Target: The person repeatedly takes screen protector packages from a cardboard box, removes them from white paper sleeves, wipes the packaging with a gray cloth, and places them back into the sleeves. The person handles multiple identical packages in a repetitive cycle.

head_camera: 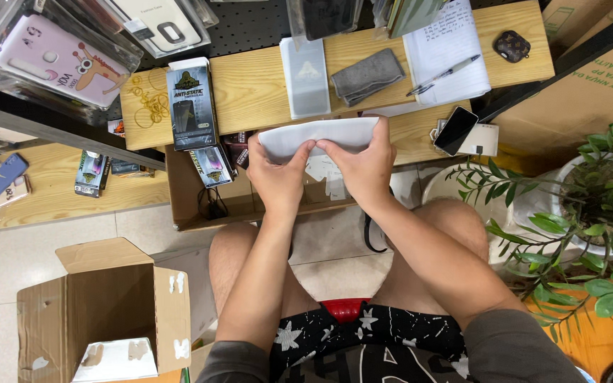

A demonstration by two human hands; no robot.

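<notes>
I hold a flat white packet point(321, 135) in front of me with both hands, above my knees. My left hand point(278, 177) pinches its near edge at the left of the middle. My right hand point(363, 167) grips the same edge just beside it, thumbs almost touching. The packet bends slightly upward at its ends. Just beyond it runs a low wooden shelf point(250, 85) that carries a dark retail box point(191, 106), a frosted clear sleeve point(305, 76), a grey cloth point(367, 75), and a notebook with a pen point(445, 57).
An open cardboard box point(104, 312) stands on the tiled floor at lower left. Another open carton point(186, 206) sits under the shelf. A black phone point(455, 130) lies at the shelf's right. A potted plant point(590, 206) is at right. Phone cases point(58, 60) hang at upper left.
</notes>
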